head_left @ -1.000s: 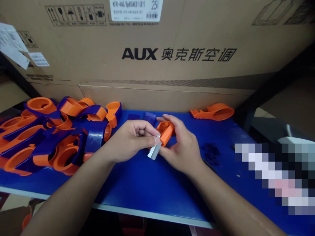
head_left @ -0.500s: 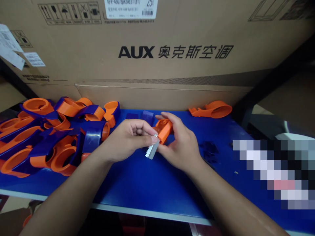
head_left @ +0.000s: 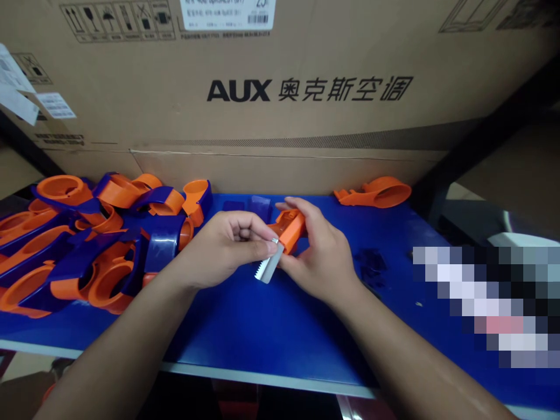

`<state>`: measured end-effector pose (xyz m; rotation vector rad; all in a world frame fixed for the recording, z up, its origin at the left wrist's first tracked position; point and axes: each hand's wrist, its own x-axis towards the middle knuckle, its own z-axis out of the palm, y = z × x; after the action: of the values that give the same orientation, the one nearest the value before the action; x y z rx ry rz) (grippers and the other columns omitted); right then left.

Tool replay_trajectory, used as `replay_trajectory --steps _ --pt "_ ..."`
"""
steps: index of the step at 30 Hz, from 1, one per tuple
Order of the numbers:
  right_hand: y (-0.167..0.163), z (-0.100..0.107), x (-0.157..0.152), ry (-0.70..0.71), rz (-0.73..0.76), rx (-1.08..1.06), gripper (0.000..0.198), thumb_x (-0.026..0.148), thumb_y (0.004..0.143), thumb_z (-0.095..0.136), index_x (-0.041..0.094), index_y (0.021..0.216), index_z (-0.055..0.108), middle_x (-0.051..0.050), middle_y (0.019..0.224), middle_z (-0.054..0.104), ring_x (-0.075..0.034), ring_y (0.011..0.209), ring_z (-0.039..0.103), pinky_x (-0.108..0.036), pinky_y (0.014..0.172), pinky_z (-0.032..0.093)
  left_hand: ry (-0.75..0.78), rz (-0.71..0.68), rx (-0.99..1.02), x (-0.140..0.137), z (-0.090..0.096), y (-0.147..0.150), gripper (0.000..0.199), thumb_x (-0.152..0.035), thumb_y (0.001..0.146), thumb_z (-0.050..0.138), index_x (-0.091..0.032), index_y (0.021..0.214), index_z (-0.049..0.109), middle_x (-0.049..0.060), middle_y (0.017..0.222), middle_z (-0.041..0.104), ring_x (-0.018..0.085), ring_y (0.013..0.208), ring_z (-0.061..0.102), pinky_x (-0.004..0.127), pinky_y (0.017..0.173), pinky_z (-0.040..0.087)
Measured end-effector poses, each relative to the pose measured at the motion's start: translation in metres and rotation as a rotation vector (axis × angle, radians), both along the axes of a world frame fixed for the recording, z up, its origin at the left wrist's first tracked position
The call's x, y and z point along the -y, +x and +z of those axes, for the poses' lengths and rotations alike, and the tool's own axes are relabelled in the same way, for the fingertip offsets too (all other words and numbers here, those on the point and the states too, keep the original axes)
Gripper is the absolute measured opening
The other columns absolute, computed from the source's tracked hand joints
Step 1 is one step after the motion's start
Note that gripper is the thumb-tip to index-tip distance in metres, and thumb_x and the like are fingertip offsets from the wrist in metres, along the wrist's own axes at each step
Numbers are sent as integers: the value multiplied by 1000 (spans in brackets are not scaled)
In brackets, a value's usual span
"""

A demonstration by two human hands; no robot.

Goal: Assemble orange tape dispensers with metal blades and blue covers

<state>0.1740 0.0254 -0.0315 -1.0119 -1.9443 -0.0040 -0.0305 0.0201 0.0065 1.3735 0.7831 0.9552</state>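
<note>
Between thumb and fingers, my left hand [head_left: 234, 245] pinches a serrated metal blade [head_left: 268, 267], its toothed edge facing left and down. My right hand [head_left: 324, 256] is wrapped around an orange plastic tape dispenser part [head_left: 292, 232]. The blade's upper end lies against or just beside the near end of the orange part; I cannot tell whether it is inserted. My fingers and palm hide much of the part. Behind my hands, blue plastic pieces [head_left: 259, 205] lie on the blue tabletop [head_left: 271, 338].
Several orange-and-blue tape dispensers [head_left: 111, 280] are heaped at the left. Another orange dispenser part [head_left: 380, 192] lies at the back right. Small dark blue pieces [head_left: 371, 265] sit right of my right hand. A large cardboard box [head_left: 306, 128] stands behind. A pixelated patch covers the right edge.
The whole view has shifted slightly. Both hands keep their grips, and the blade and orange part hold nearly the same position against each other.
</note>
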Motion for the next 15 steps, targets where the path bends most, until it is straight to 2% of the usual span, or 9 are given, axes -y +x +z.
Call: replay_trajectory --steps 8,15 --pt "1 0 -1 30 -44 44 69 36 85 74 27 148 46 -14 139 73 -35 121 74 -51 97 63 65 56 -57 5 3 2 26 -25 82 88 -16 101 73 0 76 70 10 66 62 21 63 52" --pt "0 -1 1 36 -59 54 68 35 84 74 28 146 47 -13 139 72 -35 122 74 -52 96 63 36 -16 -43 3 1 0 33 -27 83 86 -17 108 67 0 79 69 10 65 60 21 62 48"
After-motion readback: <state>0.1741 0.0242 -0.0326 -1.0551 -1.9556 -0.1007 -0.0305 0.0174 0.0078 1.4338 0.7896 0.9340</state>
